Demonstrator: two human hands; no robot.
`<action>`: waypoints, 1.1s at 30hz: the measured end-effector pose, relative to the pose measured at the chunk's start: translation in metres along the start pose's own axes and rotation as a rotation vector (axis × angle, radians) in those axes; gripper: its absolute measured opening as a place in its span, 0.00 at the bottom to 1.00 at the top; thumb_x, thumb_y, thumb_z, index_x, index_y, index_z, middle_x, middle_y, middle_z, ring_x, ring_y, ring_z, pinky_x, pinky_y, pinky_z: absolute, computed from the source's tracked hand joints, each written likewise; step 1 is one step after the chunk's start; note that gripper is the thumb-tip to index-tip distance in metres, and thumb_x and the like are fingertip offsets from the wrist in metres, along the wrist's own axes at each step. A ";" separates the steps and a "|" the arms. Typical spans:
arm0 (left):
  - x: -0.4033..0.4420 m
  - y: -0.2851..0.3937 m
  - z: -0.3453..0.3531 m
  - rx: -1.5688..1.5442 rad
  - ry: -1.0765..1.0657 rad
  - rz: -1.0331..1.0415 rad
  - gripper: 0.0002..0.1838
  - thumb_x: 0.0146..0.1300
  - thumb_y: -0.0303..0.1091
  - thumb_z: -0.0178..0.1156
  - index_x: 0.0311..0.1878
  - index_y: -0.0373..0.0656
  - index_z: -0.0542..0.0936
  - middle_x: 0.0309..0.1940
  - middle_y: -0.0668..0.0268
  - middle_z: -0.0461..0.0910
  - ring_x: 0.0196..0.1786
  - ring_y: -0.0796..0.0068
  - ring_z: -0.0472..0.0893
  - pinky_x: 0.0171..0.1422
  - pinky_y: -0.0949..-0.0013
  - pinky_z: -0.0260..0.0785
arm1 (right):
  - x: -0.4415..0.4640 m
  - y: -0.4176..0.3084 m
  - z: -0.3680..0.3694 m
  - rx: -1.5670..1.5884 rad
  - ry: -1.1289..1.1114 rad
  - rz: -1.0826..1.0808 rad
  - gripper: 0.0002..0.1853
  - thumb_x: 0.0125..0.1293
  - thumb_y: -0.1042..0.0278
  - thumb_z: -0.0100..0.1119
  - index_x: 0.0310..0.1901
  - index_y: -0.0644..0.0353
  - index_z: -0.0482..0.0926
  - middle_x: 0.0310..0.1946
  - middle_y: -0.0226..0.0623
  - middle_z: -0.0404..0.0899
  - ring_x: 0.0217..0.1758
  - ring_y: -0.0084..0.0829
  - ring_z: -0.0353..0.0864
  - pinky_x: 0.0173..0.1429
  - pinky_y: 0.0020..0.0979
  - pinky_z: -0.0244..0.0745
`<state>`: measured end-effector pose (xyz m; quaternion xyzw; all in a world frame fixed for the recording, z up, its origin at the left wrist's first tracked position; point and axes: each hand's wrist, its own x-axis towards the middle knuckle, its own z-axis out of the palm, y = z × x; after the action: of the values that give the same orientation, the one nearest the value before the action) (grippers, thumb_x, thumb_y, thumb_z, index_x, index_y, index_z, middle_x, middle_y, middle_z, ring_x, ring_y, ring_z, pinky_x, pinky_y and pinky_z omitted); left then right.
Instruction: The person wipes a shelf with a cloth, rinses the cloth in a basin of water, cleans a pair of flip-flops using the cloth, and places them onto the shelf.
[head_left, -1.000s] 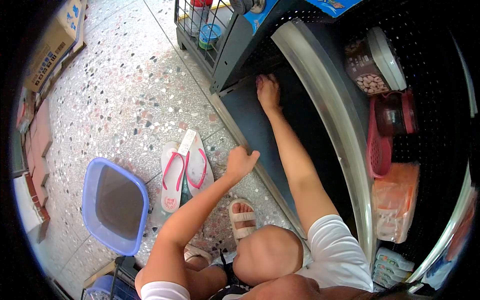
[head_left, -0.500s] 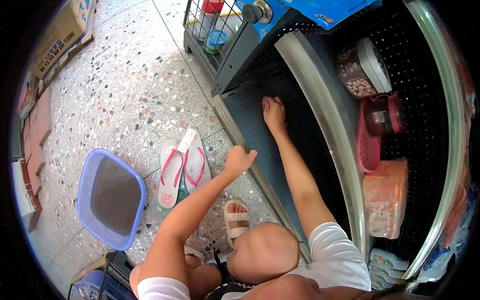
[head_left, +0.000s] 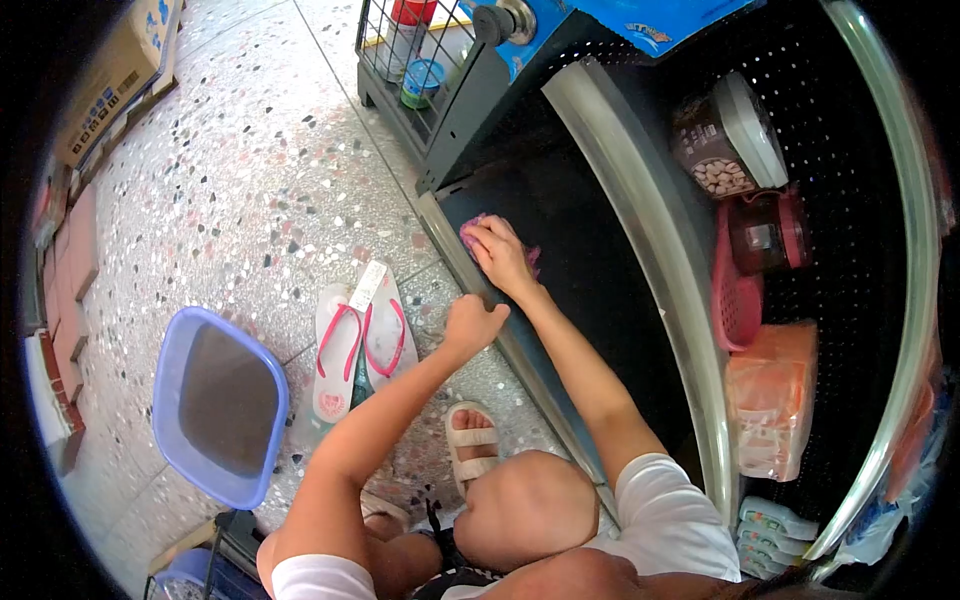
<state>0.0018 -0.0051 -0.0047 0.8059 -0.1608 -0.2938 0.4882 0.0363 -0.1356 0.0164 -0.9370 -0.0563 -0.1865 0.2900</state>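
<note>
My right hand [head_left: 500,258] presses a bunched purple cloth [head_left: 470,232] onto the dark bottom shelf [head_left: 590,330], close to its front edge. Bits of the cloth stick out on both sides of the fingers. My left hand [head_left: 474,326] is closed at the shelf's metal front edge [head_left: 520,365], with the thumb over the rail; its fingertips are partly hidden. Beside the left forearm, a pair of white flip-flops with pink straps [head_left: 340,345] lies on the floor. A purple-blue basin [head_left: 165,400] of murky grey water stands farther left.
On the upper shelf are a lidded tub of nuts [head_left: 725,140], a pink basket [head_left: 738,310] and an orange wrapped pack [head_left: 770,390]. A wire rack [head_left: 400,60] stands beyond the shelf's far end. A cardboard box [head_left: 110,85] is at upper left.
My right hand has moved with the cloth from deeper on the shelf toward the front edge and nearer to me. My left hand stays at the edge.
</note>
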 end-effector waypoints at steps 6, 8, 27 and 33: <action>-0.003 0.007 -0.005 -0.001 -0.023 -0.047 0.26 0.51 0.46 0.62 0.26 0.22 0.79 0.24 0.36 0.77 0.33 0.40 0.81 0.44 0.51 0.74 | 0.024 0.033 0.009 -0.125 0.131 0.078 0.08 0.61 0.73 0.57 0.42 0.64 0.80 0.38 0.45 0.75 0.44 0.48 0.75 0.49 0.41 0.71; -0.002 0.005 -0.004 0.020 -0.023 -0.040 0.26 0.51 0.46 0.62 0.26 0.22 0.78 0.23 0.36 0.77 0.33 0.40 0.81 0.43 0.51 0.74 | 0.034 0.043 0.003 -0.199 0.146 0.151 0.08 0.62 0.72 0.56 0.41 0.64 0.80 0.39 0.46 0.75 0.44 0.49 0.75 0.49 0.42 0.71; -0.002 0.002 0.000 0.007 0.017 -0.008 0.26 0.51 0.45 0.62 0.26 0.21 0.77 0.24 0.35 0.77 0.32 0.39 0.81 0.40 0.50 0.74 | 0.060 0.036 0.036 -0.174 0.213 0.199 0.08 0.61 0.71 0.55 0.39 0.61 0.81 0.38 0.46 0.78 0.45 0.50 0.76 0.50 0.43 0.72; -0.005 0.010 -0.004 -0.005 0.020 -0.012 0.25 0.51 0.45 0.61 0.28 0.22 0.78 0.25 0.35 0.77 0.34 0.39 0.81 0.42 0.50 0.73 | 0.053 0.014 0.039 0.062 0.019 0.018 0.07 0.59 0.76 0.56 0.40 0.63 0.79 0.41 0.44 0.77 0.48 0.48 0.74 0.53 0.41 0.70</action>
<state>0.0007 -0.0048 0.0070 0.8086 -0.1503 -0.2892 0.4898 0.1001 -0.1253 -0.0002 -0.9262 -0.0508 -0.1911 0.3209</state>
